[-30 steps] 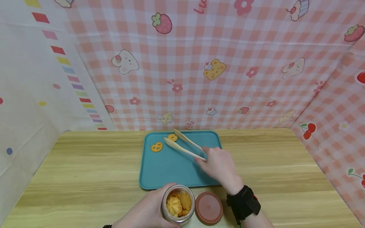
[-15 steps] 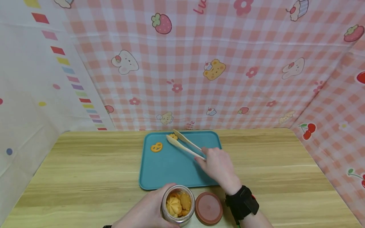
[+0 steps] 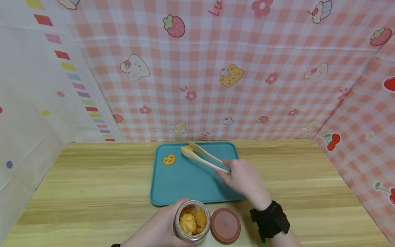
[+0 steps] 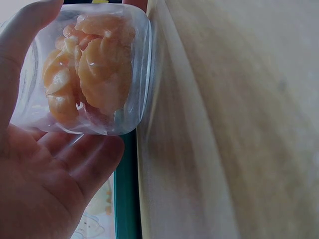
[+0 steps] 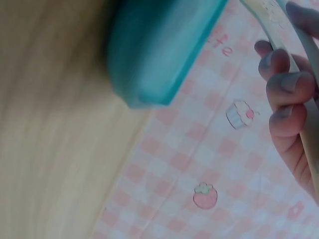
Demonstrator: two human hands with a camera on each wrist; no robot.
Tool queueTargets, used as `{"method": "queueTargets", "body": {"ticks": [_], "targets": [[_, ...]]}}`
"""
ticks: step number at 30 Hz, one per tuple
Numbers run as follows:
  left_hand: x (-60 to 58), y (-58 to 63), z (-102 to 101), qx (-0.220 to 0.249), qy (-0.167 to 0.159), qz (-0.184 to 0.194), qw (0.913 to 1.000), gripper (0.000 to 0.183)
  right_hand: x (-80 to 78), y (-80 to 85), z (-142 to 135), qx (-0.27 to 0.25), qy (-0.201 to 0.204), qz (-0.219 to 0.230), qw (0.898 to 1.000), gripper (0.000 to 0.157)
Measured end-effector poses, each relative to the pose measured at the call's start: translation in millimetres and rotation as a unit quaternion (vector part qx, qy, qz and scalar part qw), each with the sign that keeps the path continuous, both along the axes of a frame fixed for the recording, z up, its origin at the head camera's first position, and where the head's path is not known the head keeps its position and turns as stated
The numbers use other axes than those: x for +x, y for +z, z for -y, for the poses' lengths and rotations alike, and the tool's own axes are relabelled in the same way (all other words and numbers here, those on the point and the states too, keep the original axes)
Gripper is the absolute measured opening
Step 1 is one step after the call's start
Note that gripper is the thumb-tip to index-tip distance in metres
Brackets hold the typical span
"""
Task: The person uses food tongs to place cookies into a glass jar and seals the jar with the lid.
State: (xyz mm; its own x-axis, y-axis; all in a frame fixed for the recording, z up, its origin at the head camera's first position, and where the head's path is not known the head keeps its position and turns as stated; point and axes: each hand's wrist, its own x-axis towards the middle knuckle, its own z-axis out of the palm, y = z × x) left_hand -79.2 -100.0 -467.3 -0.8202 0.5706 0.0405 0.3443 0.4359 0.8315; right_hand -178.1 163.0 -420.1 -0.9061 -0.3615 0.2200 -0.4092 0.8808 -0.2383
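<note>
My left hand (image 3: 168, 224) grips a clear jar (image 4: 92, 124) from its left side; several yellow biscuits (image 3: 189, 223) fill it, and its mouth faces up. In my right hand (image 3: 242, 176) is a pair of pale tongs (image 3: 205, 162), held with curled fingers (image 5: 289, 88). The tong tips reach the far part of the blue tray (image 3: 182, 188), with a scalloped biscuit (image 3: 189, 148) between them, partly hidden by the nearer arm. A pretzel-shaped biscuit (image 3: 168, 160) lies on the tray to the left of the tips.
A round reddish-brown lid (image 3: 225, 225) lies on the wooden table (image 3: 92, 192), just right of the jar. Behind the table hangs a pink checked cloth (image 3: 197, 68), and more cloth stands at both sides.
The tong arms have closed in around the scalloped biscuit. My right hand has shifted slightly right in the last half second. The left hand and jar stay put.
</note>
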Motion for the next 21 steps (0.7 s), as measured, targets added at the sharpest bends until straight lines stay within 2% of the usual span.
{"method": "queueTargets", "body": {"ticks": [6, 13, 21], "targets": [[-0.2, 0.9, 0, -0.001, -0.001, 0.001, 1.0, 0.089, 4.0, 17.8, -15, -0.016, 0.034, 0.039, 0.999, 0.03], [-0.4, 1.6, 0, -0.006, 0.0, 0.006, 1.0, 0.09, 12.3, 36.3, -35, -0.047, 0.076, 0.039, 0.995, 0.046], [-0.4, 2.8, 0, -0.003, -0.002, 0.012, 0.9999, 0.089, 27.9, 57.6, -50, -0.053, 0.119, 0.017, 0.991, 0.022]]}}
